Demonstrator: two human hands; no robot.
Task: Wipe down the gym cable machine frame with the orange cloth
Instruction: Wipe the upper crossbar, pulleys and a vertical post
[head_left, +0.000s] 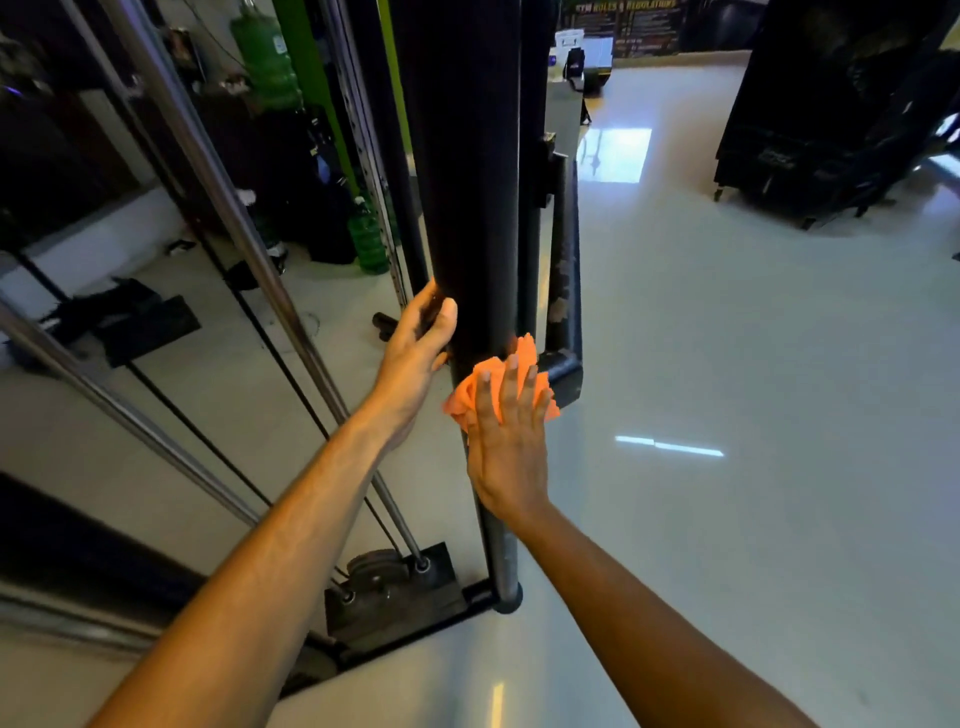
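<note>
Both our hands are on the black upright post (467, 208): left hand (415, 353) curled round its edge, right hand (506, 441) flat-fingered, pressing the orange cloth (498, 379) low down (mid-wipe); next, we'd judge, slide downward.

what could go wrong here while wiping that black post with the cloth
The right hand presses the orange cloth flat against the black post rather than gripping it, so the cloth may slip and fall. The left hand wraps the post's edge near the steel rods; fingers might get caught if the hand slides that way.
</note>
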